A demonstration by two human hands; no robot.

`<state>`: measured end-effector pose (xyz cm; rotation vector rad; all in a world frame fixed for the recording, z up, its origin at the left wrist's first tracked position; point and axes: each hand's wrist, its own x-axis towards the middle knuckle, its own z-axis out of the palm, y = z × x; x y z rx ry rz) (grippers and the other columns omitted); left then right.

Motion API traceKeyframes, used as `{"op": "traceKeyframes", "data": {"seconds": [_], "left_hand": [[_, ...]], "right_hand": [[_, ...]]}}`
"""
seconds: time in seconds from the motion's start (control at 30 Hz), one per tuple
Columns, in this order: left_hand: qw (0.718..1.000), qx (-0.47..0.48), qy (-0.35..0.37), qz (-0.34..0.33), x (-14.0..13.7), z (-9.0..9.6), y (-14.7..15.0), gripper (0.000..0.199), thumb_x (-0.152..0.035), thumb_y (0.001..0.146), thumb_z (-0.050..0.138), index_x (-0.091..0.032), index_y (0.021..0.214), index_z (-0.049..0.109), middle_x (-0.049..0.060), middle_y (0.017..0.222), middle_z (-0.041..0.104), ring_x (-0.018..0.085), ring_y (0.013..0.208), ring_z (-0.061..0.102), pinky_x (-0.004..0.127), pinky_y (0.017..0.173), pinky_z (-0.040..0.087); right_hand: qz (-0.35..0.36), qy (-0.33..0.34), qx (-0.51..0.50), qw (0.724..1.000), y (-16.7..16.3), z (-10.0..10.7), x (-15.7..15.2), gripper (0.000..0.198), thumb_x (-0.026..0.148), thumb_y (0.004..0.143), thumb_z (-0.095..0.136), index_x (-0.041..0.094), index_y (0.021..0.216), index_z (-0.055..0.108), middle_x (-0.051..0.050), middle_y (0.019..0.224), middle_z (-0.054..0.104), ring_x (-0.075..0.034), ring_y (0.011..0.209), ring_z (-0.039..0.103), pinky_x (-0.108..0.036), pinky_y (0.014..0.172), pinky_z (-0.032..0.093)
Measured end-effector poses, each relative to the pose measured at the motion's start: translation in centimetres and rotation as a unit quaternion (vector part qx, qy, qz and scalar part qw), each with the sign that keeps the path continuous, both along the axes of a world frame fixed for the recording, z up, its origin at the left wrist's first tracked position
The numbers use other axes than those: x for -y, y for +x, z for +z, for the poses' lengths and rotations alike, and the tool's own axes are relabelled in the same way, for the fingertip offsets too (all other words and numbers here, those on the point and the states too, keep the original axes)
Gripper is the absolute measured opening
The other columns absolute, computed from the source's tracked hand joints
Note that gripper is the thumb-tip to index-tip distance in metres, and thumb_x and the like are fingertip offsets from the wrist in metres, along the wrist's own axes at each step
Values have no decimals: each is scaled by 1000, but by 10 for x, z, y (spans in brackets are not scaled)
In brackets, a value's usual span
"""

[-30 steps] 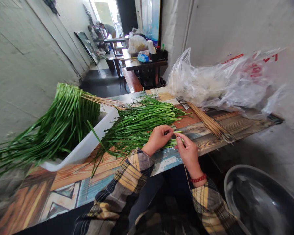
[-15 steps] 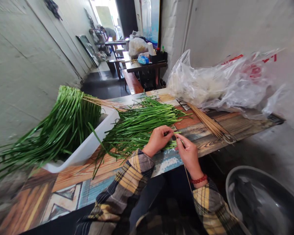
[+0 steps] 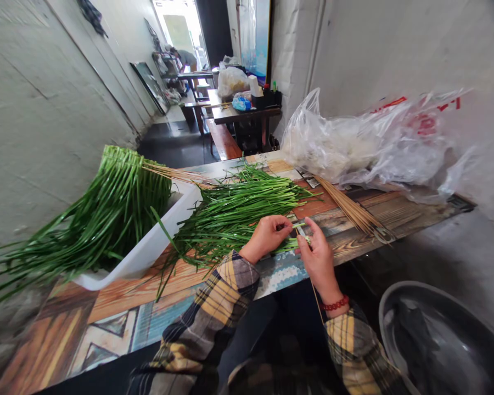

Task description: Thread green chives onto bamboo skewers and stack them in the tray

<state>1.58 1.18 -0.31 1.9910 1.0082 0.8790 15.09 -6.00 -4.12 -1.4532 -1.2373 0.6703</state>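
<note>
My left hand pinches the pale stem ends of a few garlic chives near the table's front edge. Just right of it, my right hand grips a thin bamboo skewer, which runs down past the wrist towards my lap. Its index finger is lifted away from the thumb, and the skewer's upper end comes close to the stems. Beneath and beyond the hands lies a loose pile of garlic chives. On the left, chives threaded in rows on skewers fill a white tray, their leaves hanging over its side.
Bare bamboo skewers lie in a bundle on the wood-patterned table. A clear plastic bag sits against the right wall. Below right stands a grey basin. Farther back are another table and a bent-over person.
My right index finger has lifted away from the thumb, showing more of the stems and skewer between my hands. My left hand stays almost in place.
</note>
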Motion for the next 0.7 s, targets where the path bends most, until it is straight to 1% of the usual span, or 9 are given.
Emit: {"op": "traceKeyframes", "data": {"seconds": [0.07, 0.2, 0.3, 0.5, 0.7], "left_hand": [[1000, 5, -6, 0, 0, 0, 0, 17, -19, 81, 55, -12, 75, 69, 1, 71, 67, 11, 66, 56, 20, 63, 42], [1000, 11, 6, 0, 0, -1, -2, 16, -18, 81, 56, -12, 76, 70, 2, 74, 68, 12, 70, 59, 20, 66, 44], [1000, 3, 21, 1, -1, -2, -2, 15, -18, 81, 56, -13, 77, 70, 3, 75, 68, 12, 71, 59, 21, 67, 44], [999, -11, 41, -9, -1, -4, -2, 15, -18, 82, 55, -14, 75, 68, 2, 73, 65, 12, 70, 57, 21, 66, 43], [998, -13, 49, -25, 1, -3, -2, 15, -17, 82, 54, -14, 74, 66, 2, 74, 64, 12, 72, 56, 21, 67, 42]], "right_hand": [[7, 5, 2, 1000, 0, 1, 1, 56, 40, 88, 50, 18, 139, 43, 3, 58, 57, -15, 50, 59, -26, 51, 47], [11, 5, 10, 1000, -1, 2, 1, 51, 39, 88, 49, 21, 136, 47, 2, 65, 60, -15, 52, 61, -26, 53, 47], [8, 0, 17, 1000, -1, 2, 1, 48, 39, 88, 50, 21, 132, 50, 2, 66, 60, -15, 53, 61, -25, 53, 46], [-4, -1, 11, 1000, -2, 1, -1, 40, 38, 87, 52, 20, 122, 54, 4, 59, 57, -15, 52, 62, -25, 51, 44], [-12, -7, 4, 1000, -2, 0, -1, 33, 39, 87, 53, 19, 112, 55, 3, 64, 61, -15, 54, 63, -26, 54, 45]]}}
